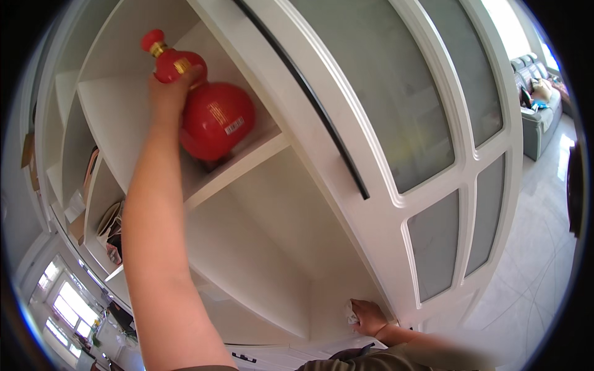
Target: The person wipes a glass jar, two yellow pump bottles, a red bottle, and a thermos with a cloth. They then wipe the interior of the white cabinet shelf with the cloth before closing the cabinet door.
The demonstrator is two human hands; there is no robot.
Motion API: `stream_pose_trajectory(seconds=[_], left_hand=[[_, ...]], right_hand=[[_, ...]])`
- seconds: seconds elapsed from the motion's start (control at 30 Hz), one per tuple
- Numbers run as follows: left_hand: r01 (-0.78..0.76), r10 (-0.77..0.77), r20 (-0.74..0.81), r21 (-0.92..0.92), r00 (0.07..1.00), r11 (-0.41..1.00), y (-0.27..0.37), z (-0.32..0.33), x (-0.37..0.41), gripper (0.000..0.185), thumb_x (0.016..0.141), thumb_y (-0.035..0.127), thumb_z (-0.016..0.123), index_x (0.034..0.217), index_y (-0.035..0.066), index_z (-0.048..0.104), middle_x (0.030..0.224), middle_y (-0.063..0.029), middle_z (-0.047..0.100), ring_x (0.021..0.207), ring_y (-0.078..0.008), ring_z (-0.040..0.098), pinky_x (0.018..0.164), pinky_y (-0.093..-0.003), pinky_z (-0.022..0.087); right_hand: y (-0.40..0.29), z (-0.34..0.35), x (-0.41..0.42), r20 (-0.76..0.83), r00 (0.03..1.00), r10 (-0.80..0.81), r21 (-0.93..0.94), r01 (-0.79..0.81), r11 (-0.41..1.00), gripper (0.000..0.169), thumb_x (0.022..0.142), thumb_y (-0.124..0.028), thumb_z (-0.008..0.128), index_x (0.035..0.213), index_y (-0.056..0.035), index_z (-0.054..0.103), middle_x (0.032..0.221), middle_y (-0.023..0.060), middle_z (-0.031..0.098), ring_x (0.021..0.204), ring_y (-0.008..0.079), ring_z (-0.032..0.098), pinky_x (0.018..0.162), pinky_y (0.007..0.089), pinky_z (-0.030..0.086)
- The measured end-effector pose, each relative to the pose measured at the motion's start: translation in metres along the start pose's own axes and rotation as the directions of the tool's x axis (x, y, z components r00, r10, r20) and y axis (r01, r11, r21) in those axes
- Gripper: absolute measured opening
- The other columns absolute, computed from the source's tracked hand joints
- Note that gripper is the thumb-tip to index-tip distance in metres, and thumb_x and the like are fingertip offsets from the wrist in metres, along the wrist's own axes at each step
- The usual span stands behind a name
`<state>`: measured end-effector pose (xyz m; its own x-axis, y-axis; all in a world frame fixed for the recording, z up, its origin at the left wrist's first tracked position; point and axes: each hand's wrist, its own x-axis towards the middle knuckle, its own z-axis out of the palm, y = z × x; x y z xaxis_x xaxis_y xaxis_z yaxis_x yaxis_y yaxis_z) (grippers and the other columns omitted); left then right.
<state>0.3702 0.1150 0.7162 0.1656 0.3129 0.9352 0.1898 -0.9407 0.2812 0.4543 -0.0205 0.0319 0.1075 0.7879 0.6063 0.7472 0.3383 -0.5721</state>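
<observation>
My left hand (pixel 171 92) grips the narrow waist of a red gourd-shaped bottle (pixel 219 120) from behind, the thumb lying across its upper bulb. The bottle leans with its red cap up and to the left; gold trim rings its neck, and its body bears gold writing and a barcode. It is in an upper compartment of a white cabinet, just over the shelf board (pixel 239 171); whether its base touches the board I cannot tell. Lower right, my right hand (pixel 369 317) holds a crumpled white cloth or tissue (pixel 351 313) inside the compartment below, by its side wall.
A white cabinet door (pixel 385 204) with frosted panes and a long black handle (pixel 306 92) stands right of the compartments. Bags (pixel 110 232) fill a cubby at left. A drawer or door front with a black handle (pixel 244 357) is below. A person is on the grey sofa (pixel 538 130) far right.
</observation>
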Motion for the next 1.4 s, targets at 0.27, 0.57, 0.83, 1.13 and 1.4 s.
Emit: stream_pose_trajectory(seconds=[0.27,0.57,0.83,1.13,1.4], left_hand=[[-0.130,0.137,0.012,-0.253,0.991,0.959,0.068,-0.088,-0.012,0.078,0.072,0.024,0.090,0.129,-0.005,0.045,0.113,-0.0199,0.063,0.095,-0.0276,0.069,0.080,-0.0372,0.061],[-0.132,0.144,0.030,-0.260,0.989,0.957,0.145,-0.163,-0.104,0.079,0.075,0.028,0.086,0.134,-0.003,0.043,0.119,-0.0191,0.062,0.103,-0.0257,0.068,0.084,-0.0381,0.060],[0.031,0.045,0.189,-0.378,0.981,0.925,0.153,-0.183,-0.247,0.091,0.075,0.045,0.082,0.143,0.001,0.040,0.128,-0.0144,0.059,0.112,-0.0270,0.064,0.093,-0.0389,0.056],[0.405,-0.295,0.305,-0.411,0.905,0.817,0.096,-0.158,-0.388,0.132,0.049,0.042,0.099,0.151,0.001,0.025,0.139,-0.0148,0.048,0.124,-0.0276,0.054,0.102,-0.0427,0.050],[0.243,-0.010,0.441,-0.475,0.897,0.846,0.012,-0.099,-0.458,0.126,0.062,0.030,0.095,0.152,-0.001,0.012,0.145,-0.0228,0.038,0.130,-0.0332,0.049,0.104,-0.0468,0.046]], right_hand=[[-0.005,-0.003,0.002,-0.024,0.999,-0.033,-0.064,0.031,0.997,0.053,0.068,-0.022,0.071,0.116,-0.0014,0.062,0.126,0.0181,0.061,0.112,0.0362,0.060,0.096,0.0455,0.050],[-0.023,-0.010,0.003,-0.045,0.998,-0.047,-0.020,0.047,0.999,0.046,0.070,-0.017,0.069,0.114,-0.0043,0.064,0.120,0.0161,0.064,0.108,0.0363,0.062,0.094,0.0445,0.051],[-0.013,0.004,0.002,-0.112,0.994,0.021,0.131,-0.007,0.991,0.048,0.072,-0.010,0.066,0.119,-0.0030,0.062,0.118,0.0198,0.065,0.111,0.0395,0.060,0.098,0.0440,0.048],[-0.060,-0.032,0.009,-0.063,0.816,0.574,0.773,-0.324,0.545,0.031,0.091,-0.016,0.066,0.119,-0.0030,0.061,0.101,0.0065,0.067,0.094,0.0161,0.062,0.086,0.0314,0.050],[-0.120,-0.137,0.032,-0.074,0.958,0.278,0.925,-0.039,0.379,0.034,0.107,-0.032,0.044,0.101,-0.0035,0.061,0.088,0.0025,0.065,0.082,0.0098,0.059,0.070,0.0239,0.048]])
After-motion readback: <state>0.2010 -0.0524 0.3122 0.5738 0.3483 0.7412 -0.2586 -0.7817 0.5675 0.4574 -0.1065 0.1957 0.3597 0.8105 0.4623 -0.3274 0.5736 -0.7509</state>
